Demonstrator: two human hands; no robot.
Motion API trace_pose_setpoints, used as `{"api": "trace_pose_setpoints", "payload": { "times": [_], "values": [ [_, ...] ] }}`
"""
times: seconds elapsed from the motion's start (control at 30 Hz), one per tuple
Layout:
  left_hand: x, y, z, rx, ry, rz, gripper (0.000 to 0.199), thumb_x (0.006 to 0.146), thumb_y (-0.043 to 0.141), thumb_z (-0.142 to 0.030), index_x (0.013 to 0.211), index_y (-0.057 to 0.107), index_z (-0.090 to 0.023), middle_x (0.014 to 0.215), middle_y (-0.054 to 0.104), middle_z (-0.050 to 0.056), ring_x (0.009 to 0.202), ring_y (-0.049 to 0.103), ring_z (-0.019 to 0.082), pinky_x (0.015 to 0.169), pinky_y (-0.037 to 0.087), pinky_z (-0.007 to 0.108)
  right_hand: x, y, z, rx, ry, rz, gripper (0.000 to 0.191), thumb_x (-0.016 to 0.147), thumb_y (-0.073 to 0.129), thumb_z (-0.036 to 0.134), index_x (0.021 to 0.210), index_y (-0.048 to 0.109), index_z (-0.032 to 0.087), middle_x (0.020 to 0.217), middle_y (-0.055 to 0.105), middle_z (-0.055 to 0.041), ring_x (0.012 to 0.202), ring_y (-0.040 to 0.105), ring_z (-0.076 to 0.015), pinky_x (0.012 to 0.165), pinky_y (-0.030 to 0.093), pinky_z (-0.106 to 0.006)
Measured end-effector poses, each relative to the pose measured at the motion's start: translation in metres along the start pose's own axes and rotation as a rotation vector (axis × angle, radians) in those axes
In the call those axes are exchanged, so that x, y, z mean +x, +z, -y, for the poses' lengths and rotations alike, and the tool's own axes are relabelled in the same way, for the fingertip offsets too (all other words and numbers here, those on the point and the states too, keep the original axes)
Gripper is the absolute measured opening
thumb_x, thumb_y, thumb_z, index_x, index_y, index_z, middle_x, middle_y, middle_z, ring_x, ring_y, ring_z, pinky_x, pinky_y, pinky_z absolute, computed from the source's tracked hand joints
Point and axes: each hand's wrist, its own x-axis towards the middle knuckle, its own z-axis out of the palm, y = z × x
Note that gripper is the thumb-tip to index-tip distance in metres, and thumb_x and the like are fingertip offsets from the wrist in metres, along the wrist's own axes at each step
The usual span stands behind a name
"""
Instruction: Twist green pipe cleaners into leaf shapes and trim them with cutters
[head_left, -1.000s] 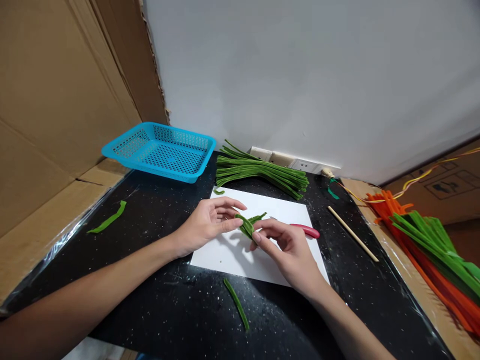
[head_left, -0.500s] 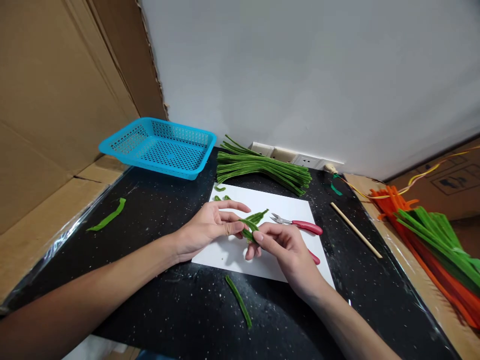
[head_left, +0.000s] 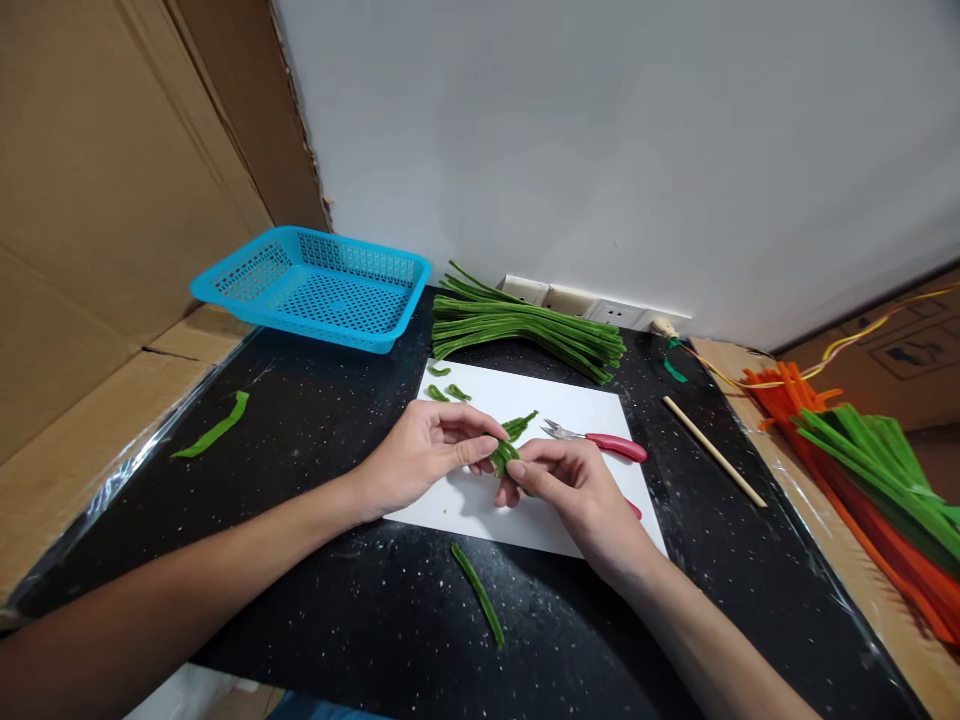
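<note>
The left hand (head_left: 420,455) and right hand (head_left: 581,490) both pinch a fuzzy green piece (head_left: 505,461) over the white paper (head_left: 461,508). Its long axis slants from far left to near right, its ends hidden by fingers.

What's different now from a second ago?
The left hand has drawn slightly toward the wearer, uncovering two small green pieces; the right hand likewise uncovered the metal end of the pliers. Both still finger the green strip; nothing visibly let go. Blue basket and green bundle stayed put.
</note>
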Motion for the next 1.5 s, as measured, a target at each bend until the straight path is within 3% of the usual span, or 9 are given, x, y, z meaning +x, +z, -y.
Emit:
{"api": "trace_pose_setpoints", "payload": {
  "times": [0.1, 0.23, 0.53, 0.73, 0.87, 1.07, 1.17, 1.33, 1.5],
  "values": [
    [0.0002, -0.0004, -0.0008, -0.006, 0.014, 0.0, 0.015, 0.084, 0.085, -0.024, 0.094, 0.079, -0.014, 0.085, 0.078, 0.005, 0.076, 0.071, 0.015, 0.075, 0.058, 0.027, 0.0016, 0.001, 0.0003, 0.053, 0.009, -0.024, 0.023, 0.092, 0.079, 0.042, 0.09, 0.077, 0.019, 0.074, 0.079, -0.004, 0.068, 0.071, -0.0178, 0.072, 0.055, -0.031],
    [-0.002, -0.0009, -0.0019, 0.019, 0.014, 0.019, 0.011, 0.08, 0.085, -0.017, 0.088, 0.078, -0.013, 0.084, 0.078, 0.006, 0.08, 0.072, 0.016, 0.078, 0.058, 0.027, 0.002, 0.0021, 0.0006, 0.008, 0.028, -0.024, 0.028, 0.091, 0.08, 0.045, 0.084, 0.074, 0.018, 0.069, 0.078, -0.0043, 0.064, 0.07, -0.0174, 0.071, 0.055, -0.031],
    [-0.0035, 0.0001, -0.0048, -0.015, 0.018, 0.017, 0.013, 0.076, 0.086, -0.014, 0.085, 0.078, -0.011, 0.078, 0.075, 0.005, 0.073, 0.069, 0.014, 0.071, 0.055, 0.023, 0.0017, 0.0032, 0.0001, 0.022, 0.032, 0.014, 0.031, 0.091, 0.081, 0.045, 0.079, 0.072, 0.017, 0.076, 0.081, -0.0081, 0.068, 0.074, -0.0181, 0.073, 0.058, -0.03],
    [-0.0029, -0.0003, -0.0059, -0.146, -0.049, 0.0, 0.018, 0.083, 0.085, -0.022, 0.096, 0.078, -0.01, 0.084, 0.076, 0.005, 0.072, 0.07, 0.013, 0.072, 0.056, 0.024, 0.0026, -0.0017, 0.0004, 0.061, -0.03, 0.019, 0.02, 0.097, 0.076, 0.037, 0.096, 0.079, 0.018, 0.089, 0.083, -0.0077, 0.072, 0.071, -0.0151, 0.074, 0.056, -0.027],
    [-0.0016, -0.0005, -0.0046, -0.195, -0.088, -0.015, 0.022, 0.085, 0.086, -0.026, 0.097, 0.078, -0.01, 0.085, 0.075, 0.004, 0.069, 0.068, 0.01, 0.07, 0.056, 0.022, 0.001, -0.0058, -0.0003, 0.129, -0.036, 0.008, 0.017, 0.096, 0.078, 0.035, 0.097, 0.077, 0.018, 0.09, 0.083, -0.0075, 0.075, 0.072, -0.0154, 0.078, 0.057, -0.028],
    [-0.002, 0.0006, -0.0049, -0.1, -0.166, 0.127, 0.025, 0.088, 0.083, -0.031, 0.094, 0.076, -0.008, 0.075, 0.075, 0.007, 0.065, 0.067, 0.012, 0.063, 0.055, 0.022, 0.0013, -0.0049, 0.0015, 0.071, -0.039, 0.041, 0.016, 0.096, 0.078, 0.035, 0.095, 0.078, 0.018, 0.082, 0.082, -0.0056, 0.074, 0.075, -0.0161, 0.075, 0.058, -0.026],
    [-0.0023, -0.0005, -0.006, -0.091, -0.18, 0.142, 0.026, 0.088, 0.083, -0.032, 0.089, 0.075, -0.008, 0.071, 0.073, 0.006, 0.06, 0.065, 0.01, 0.06, 0.054, 0.021, 0.0019, -0.0045, 0.0016, 0.062, -0.035, 0.037, 0.016, 0.095, 0.079, 0.035, 0.096, 0.078, 0.019, 0.081, 0.081, -0.0049, 0.072, 0.073, -0.0146, 0.074, 0.057, -0.025],
    [-0.0024, -0.0008, -0.0061, -0.111, -0.15, 0.124, 0.026, 0.087, 0.084, -0.031, 0.095, 0.073, -0.009, 0.075, 0.074, 0.006, 0.062, 0.065, 0.01, 0.06, 0.054, 0.021, 0.0031, -0.0047, 0.0027, 0.072, -0.054, 0.017, 0.014, 0.093, 0.081, 0.033, 0.093, 0.078, 0.019, 0.077, 0.08, -0.0033, 0.069, 0.072, -0.0128, 0.072, 0.057, -0.023],
    [-0.0013, -0.0006, -0.0053, -0.179, -0.158, 0.054, 0.033, 0.097, 0.072, -0.043, 0.107, 0.07, -0.012, 0.076, 0.072, 0.005, 0.062, 0.066, 0.012, 0.058, 0.053, 0.021, 0.0022, -0.0029, 0.0039, -0.002, -0.133, -0.087, 0.01, 0.094, 0.079, 0.029, 0.093, 0.078, 0.019, 0.074, 0.077, -0.0023, 0.059, 0.067, -0.0122, 0.062, 0.056, -0.024]
  ]
}}
